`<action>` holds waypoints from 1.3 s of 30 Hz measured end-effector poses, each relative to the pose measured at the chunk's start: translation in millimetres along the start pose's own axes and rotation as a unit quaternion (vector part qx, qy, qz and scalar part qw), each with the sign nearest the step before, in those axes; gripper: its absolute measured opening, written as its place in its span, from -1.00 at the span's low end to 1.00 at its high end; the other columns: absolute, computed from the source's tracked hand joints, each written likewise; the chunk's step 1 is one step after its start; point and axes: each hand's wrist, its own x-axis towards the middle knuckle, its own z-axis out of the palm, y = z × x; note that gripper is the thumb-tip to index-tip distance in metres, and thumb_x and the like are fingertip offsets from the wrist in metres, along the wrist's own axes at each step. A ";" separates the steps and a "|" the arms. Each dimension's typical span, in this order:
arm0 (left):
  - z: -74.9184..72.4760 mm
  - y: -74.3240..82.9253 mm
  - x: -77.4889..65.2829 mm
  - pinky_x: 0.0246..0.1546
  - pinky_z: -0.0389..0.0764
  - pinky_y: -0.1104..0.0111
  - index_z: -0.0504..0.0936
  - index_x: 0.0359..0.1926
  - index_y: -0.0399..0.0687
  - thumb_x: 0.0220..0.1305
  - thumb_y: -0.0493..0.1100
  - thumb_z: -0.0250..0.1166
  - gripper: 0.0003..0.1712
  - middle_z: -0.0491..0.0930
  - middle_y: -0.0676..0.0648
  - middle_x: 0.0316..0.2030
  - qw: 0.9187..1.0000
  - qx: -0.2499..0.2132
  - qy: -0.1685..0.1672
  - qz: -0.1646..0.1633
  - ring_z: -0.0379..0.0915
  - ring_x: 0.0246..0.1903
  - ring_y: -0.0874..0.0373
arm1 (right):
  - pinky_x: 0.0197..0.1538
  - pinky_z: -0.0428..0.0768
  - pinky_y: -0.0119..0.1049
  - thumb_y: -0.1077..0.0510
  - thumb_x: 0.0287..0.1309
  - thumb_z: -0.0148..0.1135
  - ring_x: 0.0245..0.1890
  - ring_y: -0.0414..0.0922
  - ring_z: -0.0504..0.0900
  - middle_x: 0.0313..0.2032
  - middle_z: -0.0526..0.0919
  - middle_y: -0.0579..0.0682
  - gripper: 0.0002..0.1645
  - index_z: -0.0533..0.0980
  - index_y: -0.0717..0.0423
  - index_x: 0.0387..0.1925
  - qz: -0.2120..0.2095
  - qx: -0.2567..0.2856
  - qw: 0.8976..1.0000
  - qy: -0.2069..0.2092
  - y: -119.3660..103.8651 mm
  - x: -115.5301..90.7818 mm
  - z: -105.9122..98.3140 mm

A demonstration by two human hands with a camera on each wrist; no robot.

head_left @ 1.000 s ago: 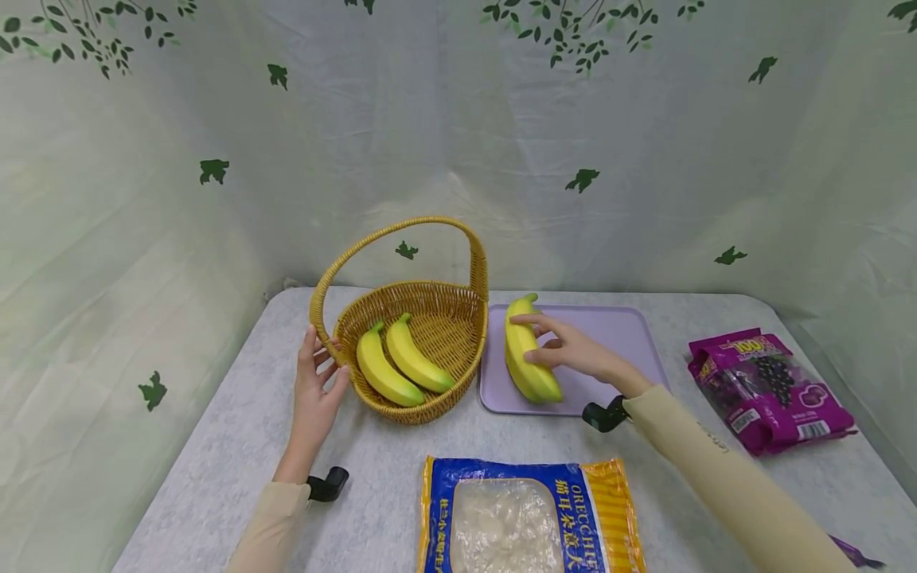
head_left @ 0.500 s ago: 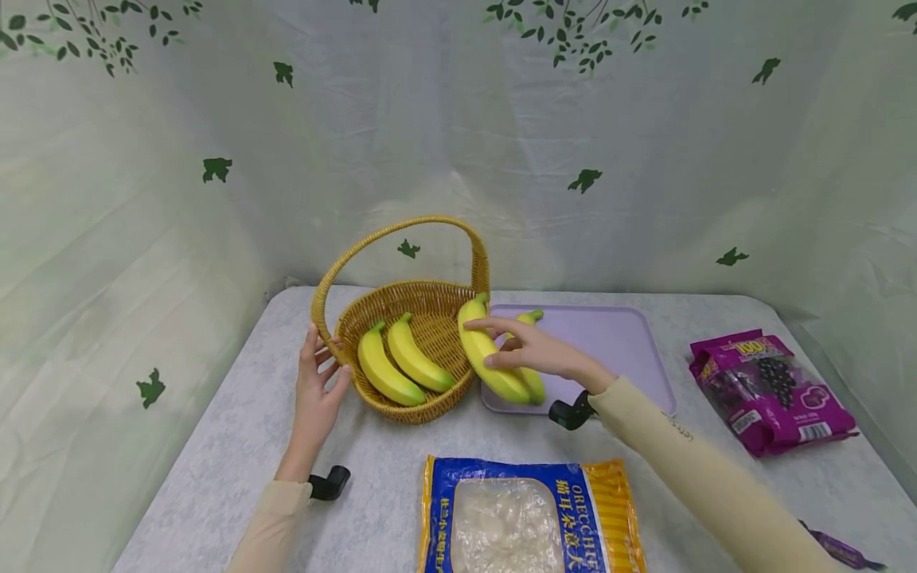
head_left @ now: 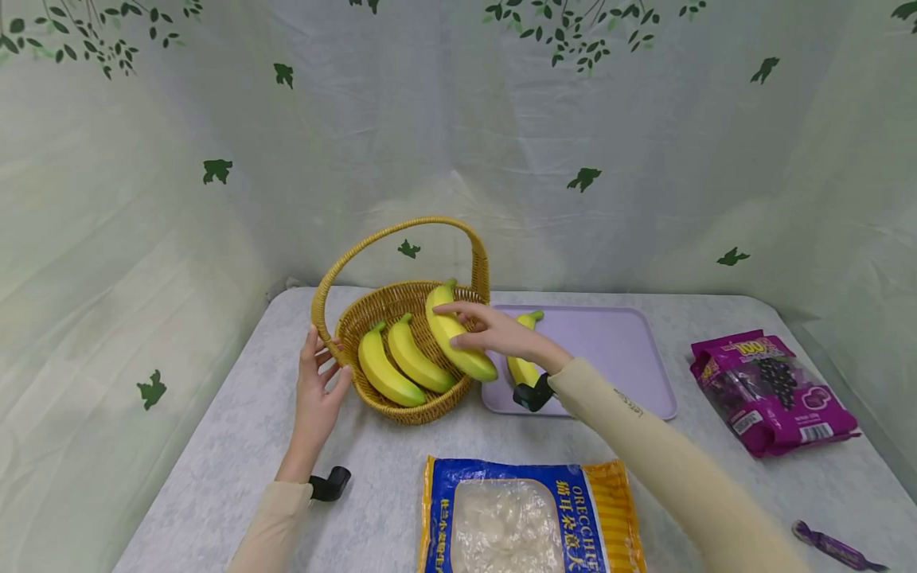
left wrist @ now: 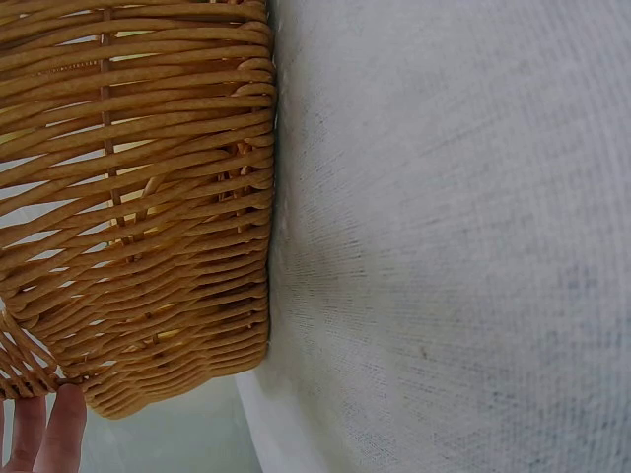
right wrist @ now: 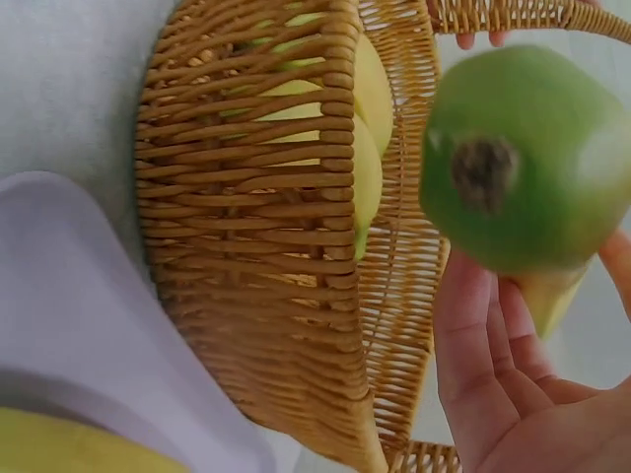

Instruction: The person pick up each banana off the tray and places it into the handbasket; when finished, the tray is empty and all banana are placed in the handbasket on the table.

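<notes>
A wicker basket (head_left: 466, 362) with a tall arched handle stands at the table's back, two bananas (head_left: 390, 372) lying side by side in it. My left hand (head_left: 318, 394) holds the basket's left side where the handle meets the rim; its fingertips (left wrist: 64, 434) show at the weave in the left wrist view. Over the basket's right side, my right hand (head_left: 494, 330) pinches a third banana (head_left: 447, 322) between thumb and fingers. The green tip of that banana (right wrist: 523, 158) faces the right wrist camera. Another banana (head_left: 526, 358) lies on the lilac tray (head_left: 602, 358), partly hidden by the right wrist.
A blue and yellow pasta bag (head_left: 530, 517) lies at the table's front. On the right are a purple grape-print bag (head_left: 774, 394) and a small purple wrapped stick (head_left: 838, 547). A leaf-patterned cloth (head_left: 444, 143) hangs behind the table (head_left: 215, 469).
My right hand has carried the held banana left, from above the tray to over the basket, uncovering another banana on the tray. The left hand stays at the basket.
</notes>
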 end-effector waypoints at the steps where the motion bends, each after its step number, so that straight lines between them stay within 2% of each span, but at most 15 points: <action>1: 0.0 0.2 -0.1 0.09 0.33 0.49 -0.21 0.46 -0.11 0.26 -0.59 0.08 -0.08 0.12 -0.57 0.13 1.000 0.000 0.000 -0.001 0.23 0.06 -0.37 | -0.05 0.48 -0.15 0.10 0.30 0.16 0.14 -0.01 0.34 0.26 0.32 0.00 -0.35 0.27 -0.09 0.39 0.001 0.002 1.000 0.002 -0.1 2.4 0.3; 5: -0.3 0.0 -0.5 0.09 0.32 0.51 -0.22 0.46 -0.11 0.26 -0.59 0.07 -0.08 0.12 -0.57 0.13 1.000 -0.001 0.000 -0.002 0.22 0.05 -0.38 | -0.10 0.49 -0.17 0.09 0.29 0.17 0.10 0.00 0.41 0.25 0.31 0.01 -0.37 0.29 -0.13 0.37 0.009 0.010 1.000 0.014 1.4 11.8 2.6; 9: -1.0 -0.7 -0.7 0.10 0.34 0.46 -0.22 0.46 -0.11 0.27 -0.58 0.07 -0.08 0.13 -0.56 0.13 1.000 0.001 0.000 -0.004 0.23 0.06 -0.37 | -0.04 0.47 -0.17 0.10 0.29 0.17 0.09 -0.06 0.40 0.24 0.34 -0.05 -0.40 0.32 -0.15 0.35 0.016 0.008 0.999 0.031 3.6 22.1 6.3; 14: -1.9 -1.8 -1.2 0.10 0.35 0.43 -0.22 0.46 -0.10 0.27 -0.57 0.08 -0.08 0.15 -0.55 0.13 1.000 0.005 0.000 -0.005 0.24 0.06 -0.36 | 0.07 0.41 -0.13 0.10 0.27 0.18 0.12 -0.11 0.36 0.22 0.40 -0.10 -0.42 0.37 -0.14 0.32 0.022 -0.023 0.998 0.049 4.7 35.4 11.6; 20: -2.1 -3.9 -2.0 0.10 0.34 0.47 -0.22 0.47 -0.08 0.28 -0.57 0.08 -0.08 0.13 -0.57 0.13 1.000 0.004 -0.002 -0.007 0.23 0.06 -0.36 | 0.15 0.37 -0.09 0.14 0.27 0.17 0.13 -0.06 0.39 0.20 0.46 -0.03 -0.45 0.40 -0.02 0.29 0.028 -0.067 0.997 0.033 7.3 47.3 18.8; 27: -1.4 -3.6 -2.1 0.12 0.40 0.20 -0.22 0.47 -0.08 0.27 -0.56 0.08 -0.07 0.15 -0.54 0.14 1.000 0.005 -0.002 -0.009 0.24 0.05 -0.34 | 0.16 0.36 -0.09 0.13 0.28 0.16 0.15 -0.06 0.39 0.19 0.46 -0.01 -0.47 0.42 -0.06 0.28 0.064 -0.096 0.993 0.019 12.0 53.7 24.8; 34: -0.9 -4.2 -1.2 0.11 0.37 0.42 -0.20 0.47 -0.08 0.27 -0.57 0.09 -0.07 0.19 -0.33 0.14 1.000 0.001 0.004 -0.001 0.25 0.05 -0.33 | 0.21 0.35 -0.08 0.16 0.27 0.18 0.20 0.02 0.38 0.20 0.46 0.09 -0.49 0.44 0.02 0.26 0.088 -0.132 0.987 0.006 13.7 59.6 32.0; 37: -0.7 -4.5 -0.8 0.10 0.36 0.44 -0.20 0.47 -0.08 0.26 -0.58 0.09 -0.07 0.19 -0.41 0.13 1.000 0.000 0.003 0.002 0.25 0.05 -0.35 | 0.20 0.37 -0.13 0.21 0.25 0.20 0.21 0.03 0.38 0.22 0.46 0.10 -0.50 0.47 0.03 0.24 0.098 -0.157 0.983 0.000 15.3 62.2 36.1; 39: -0.6 -4.6 -0.4 0.10 0.36 0.45 -0.20 0.47 -0.07 0.26 -0.58 0.09 -0.06 0.18 -0.49 0.12 1.000 -0.001 0.003 0.006 0.25 0.05 -0.35 | 0.13 0.41 -0.22 0.27 0.22 0.18 0.18 0.01 0.41 0.23 0.44 0.10 -0.48 0.47 0.04 0.23 0.108 -0.167 0.980 -0.008 15.6 63.2 38.1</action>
